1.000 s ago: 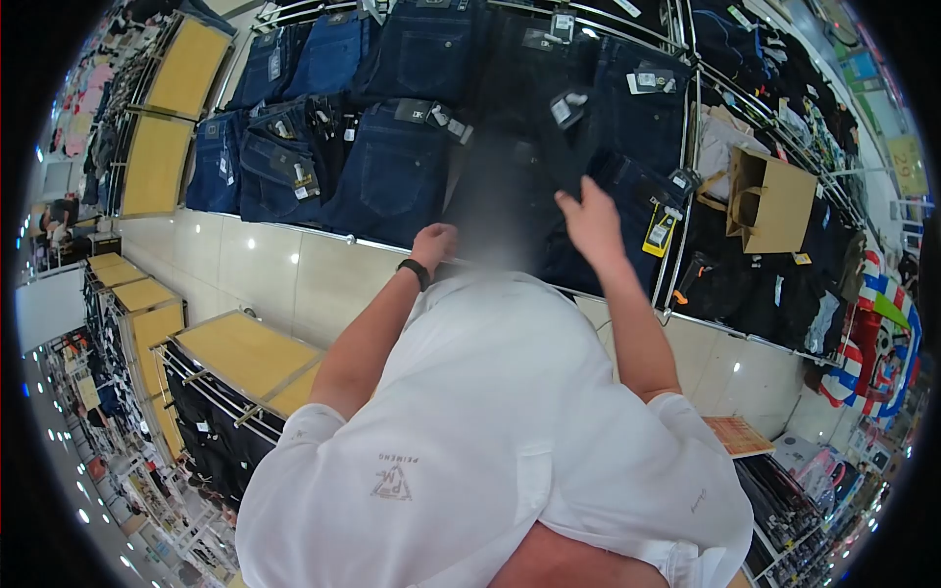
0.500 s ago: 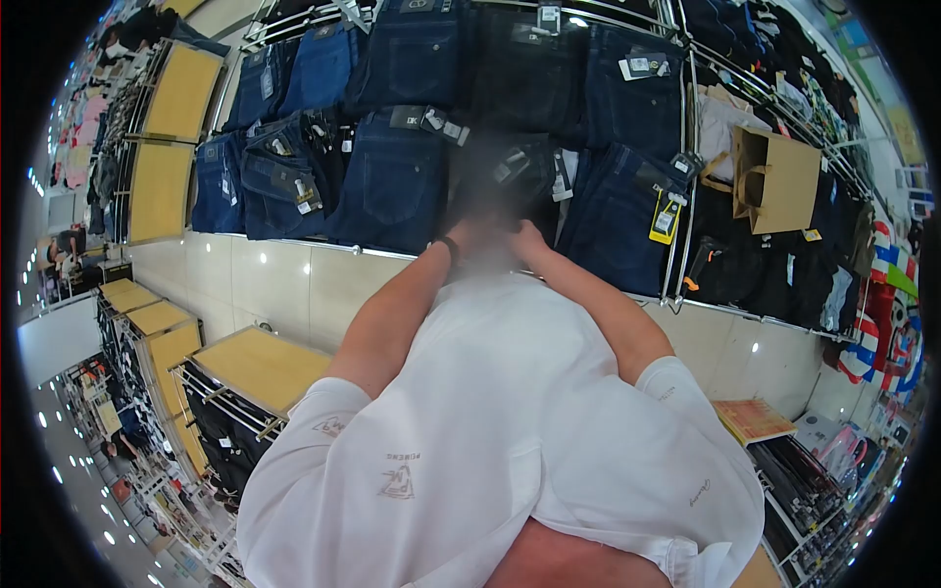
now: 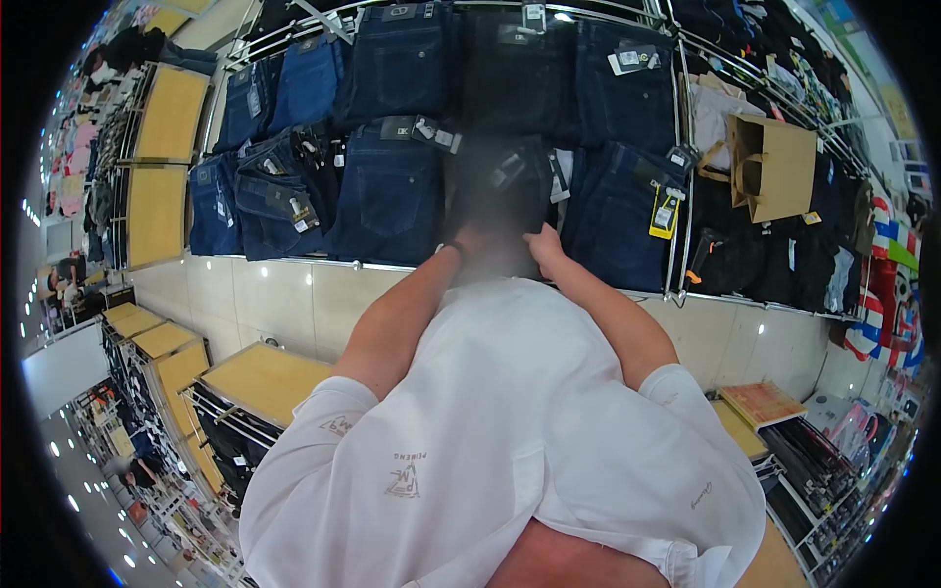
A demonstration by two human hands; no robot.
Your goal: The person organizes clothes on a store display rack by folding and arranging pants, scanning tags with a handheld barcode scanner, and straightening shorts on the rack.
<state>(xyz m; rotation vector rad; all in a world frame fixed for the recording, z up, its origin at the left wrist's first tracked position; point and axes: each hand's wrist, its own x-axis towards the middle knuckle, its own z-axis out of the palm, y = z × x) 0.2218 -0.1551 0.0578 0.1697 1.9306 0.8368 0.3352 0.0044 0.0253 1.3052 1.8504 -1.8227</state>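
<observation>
A dark pair of folded jeans (image 3: 524, 176) lies at the front middle of the rack, partly covered by a blurred grey patch. At its lower right edge is my right hand (image 3: 546, 250), its fingers closed on the jeans. My left hand (image 3: 461, 243) is near the lower left edge of the same pair; the blur covers its fingers. Left of it lie dark blue folded jeans (image 3: 387, 191) with tags at the waistband. On the right, another dark blue pair (image 3: 618, 220) carries a yellow-edged tag (image 3: 666, 213).
A metal rack rail (image 3: 358, 265) runs along the front of the jeans. To the right, a brown paper bag (image 3: 784, 169) stands on dark clothes. Wooden-topped display stands (image 3: 265, 382) are at the left, and a pale tiled floor (image 3: 343, 292) shows between.
My right hand has shifted slightly right and down, and the gap between my hands is wider. The view has tilted slightly, with the left side of the rack lower in the picture.
</observation>
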